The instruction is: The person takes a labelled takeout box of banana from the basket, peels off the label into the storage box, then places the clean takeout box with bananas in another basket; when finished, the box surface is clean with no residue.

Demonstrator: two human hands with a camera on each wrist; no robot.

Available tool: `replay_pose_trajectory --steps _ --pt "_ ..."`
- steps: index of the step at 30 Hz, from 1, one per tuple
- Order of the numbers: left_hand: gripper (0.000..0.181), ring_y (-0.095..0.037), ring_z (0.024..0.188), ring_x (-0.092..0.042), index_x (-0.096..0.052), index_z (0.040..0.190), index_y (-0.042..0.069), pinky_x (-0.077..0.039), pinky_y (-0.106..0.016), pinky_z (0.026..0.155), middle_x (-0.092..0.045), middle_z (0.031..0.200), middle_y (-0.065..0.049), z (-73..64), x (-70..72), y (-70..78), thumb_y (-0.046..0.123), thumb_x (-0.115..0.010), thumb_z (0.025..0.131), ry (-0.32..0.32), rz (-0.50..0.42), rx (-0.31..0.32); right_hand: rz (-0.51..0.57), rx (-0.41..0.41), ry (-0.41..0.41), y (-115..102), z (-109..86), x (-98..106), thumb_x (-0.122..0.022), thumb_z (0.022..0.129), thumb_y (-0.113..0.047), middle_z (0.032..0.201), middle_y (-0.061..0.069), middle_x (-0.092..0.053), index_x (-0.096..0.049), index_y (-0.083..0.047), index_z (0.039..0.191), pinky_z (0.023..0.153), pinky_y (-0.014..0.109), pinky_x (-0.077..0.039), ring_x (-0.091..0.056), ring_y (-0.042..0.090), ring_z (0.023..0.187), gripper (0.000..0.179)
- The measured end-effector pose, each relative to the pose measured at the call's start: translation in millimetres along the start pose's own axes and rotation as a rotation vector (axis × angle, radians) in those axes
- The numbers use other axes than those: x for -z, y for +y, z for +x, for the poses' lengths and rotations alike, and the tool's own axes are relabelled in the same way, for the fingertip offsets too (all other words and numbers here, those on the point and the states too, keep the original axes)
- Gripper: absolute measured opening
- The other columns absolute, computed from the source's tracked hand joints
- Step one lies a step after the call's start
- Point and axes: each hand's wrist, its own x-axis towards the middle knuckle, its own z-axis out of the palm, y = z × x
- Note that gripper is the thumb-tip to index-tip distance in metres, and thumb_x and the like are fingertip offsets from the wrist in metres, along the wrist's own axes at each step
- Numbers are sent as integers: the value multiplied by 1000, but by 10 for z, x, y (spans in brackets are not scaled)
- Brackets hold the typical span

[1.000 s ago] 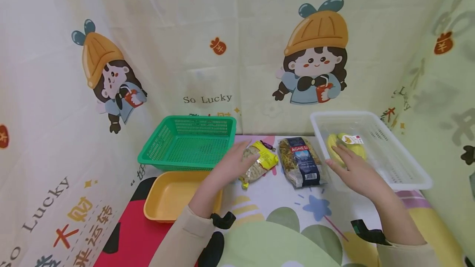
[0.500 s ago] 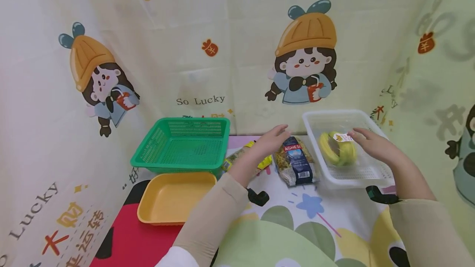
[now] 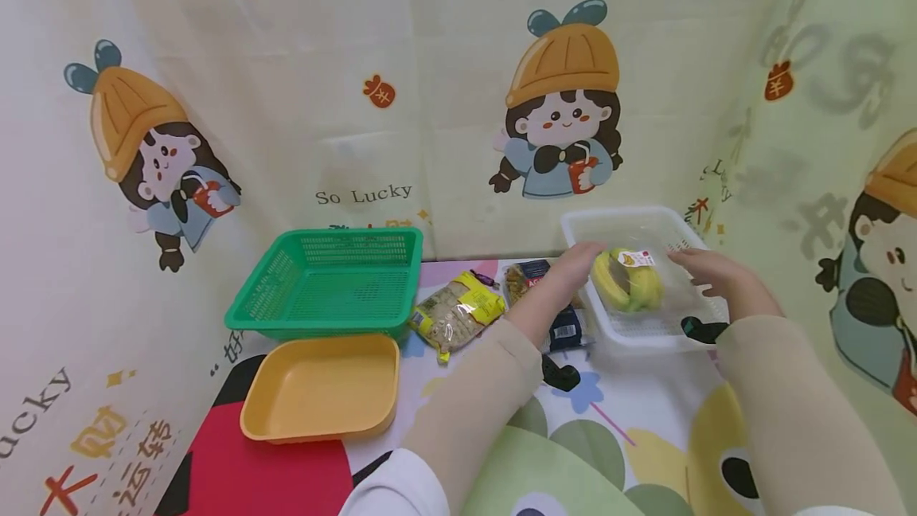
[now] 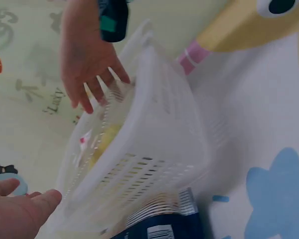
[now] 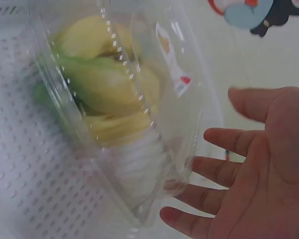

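Note:
A clear plastic box (image 5: 139, 164) of bananas (image 3: 630, 285) sits in the white perforated basket (image 3: 645, 343) at the right of the table. A label with a banana picture is stuck on its lid. My left hand (image 3: 566, 273) hovers at the basket's left rim, fingers extended and thumb apart in the left wrist view, holding nothing. On the opposite side, my right hand (image 5: 269, 174) has its fingers spread, with the fingertips right at the box's edge. Behind my left forearm, a bag of Agnesi pasta (image 3: 566, 329) is partly hidden.
A yellow-and-clear food bag (image 3: 458, 313) lies left of the pasta, with a small dark purple wrapped item (image 3: 485, 279) behind it. Farther left stand a green basket (image 3: 351, 293) and a yellow-orange tray (image 3: 322, 388). A printed cloth wall (image 3: 458, 142) closes off the back.
My left hand has moved right from over the yellow bag, past the pasta, to the white basket. My right hand has shifted from above the bananas to the box's right side. The view has turned right.

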Motion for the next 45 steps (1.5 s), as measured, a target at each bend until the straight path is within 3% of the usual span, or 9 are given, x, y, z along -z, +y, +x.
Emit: replay_pose_trajectory --steps 3,7,15,19,23,27,32,37,45 --pt "44 -19 133 -50 -59 134 23 -44 -40 109 -54 143 5 6 -118 -21 47 -48 99 2 -36 21 84 -26 -39 92 45 -11 -19 107 -41 153 43 8 11 10 151 115 66 -24 -10 61 142 74" --pt "52 -21 139 -45 -54 140 27 -40 -43 113 -50 148 6 -16 -208 -37 54 -50 96 11 -55 73 129 -17 -44 179 72 -34 -21 108 -36 154 42 3 10 8 152 116 64 -27 -17 57 142 70" --pt "69 -23 144 -39 -46 148 25 -32 -42 119 -45 153 3 8 -394 -50 60 -54 89 132 -18 100 147 -29 -33 238 88 -14 -30 107 -24 155 39 -11 5 10 153 108 51 -45 -43 46 132 66" --pt "75 -25 145 -36 -42 151 23 -30 -43 120 -41 157 0 20 -478 -44 58 -57 86 190 -88 111 203 -75 -69 199 55 18 -32 106 -21 156 39 -5 10 8 152 110 54 -42 -37 47 137 69" --pt "81 -26 148 -31 -36 153 14 -25 -45 122 -34 160 -4 29 -599 -43 49 -62 85 253 -334 117 224 -87 -101 188 62 38 -30 106 -20 157 37 7 16 3 152 115 61 -31 -14 55 145 70" --pt "73 -30 146 -33 -45 147 13 -26 -51 120 -39 156 -5 49 -723 -52 46 -62 84 286 -557 138 236 -51 -97 232 89 53 -26 107 -24 158 33 16 20 -1 152 116 65 -22 -2 58 144 68" --pt "67 -32 142 -38 -51 141 10 -28 -54 118 -45 150 -8 64 -814 -88 50 -57 88 315 -577 208 263 -22 -89 297 123 23 -22 109 -34 157 30 21 21 -4 153 115 67 -20 -1 58 144 68" --pt "67 -37 139 -40 -51 139 1 -28 -59 117 -48 147 -16 53 -850 -146 50 -52 94 323 -588 284 319 11 -98 331 154 -45 -19 109 -30 157 28 23 23 -9 153 114 68 -23 -2 57 145 64" --pt "60 -35 137 -43 -58 132 6 -28 -59 117 -52 142 -11 44 -841 -122 49 -57 89 263 -582 285 317 53 -30 296 142 10 -21 109 -29 160 31 10 15 -8 155 111 64 -34 -11 54 145 62"
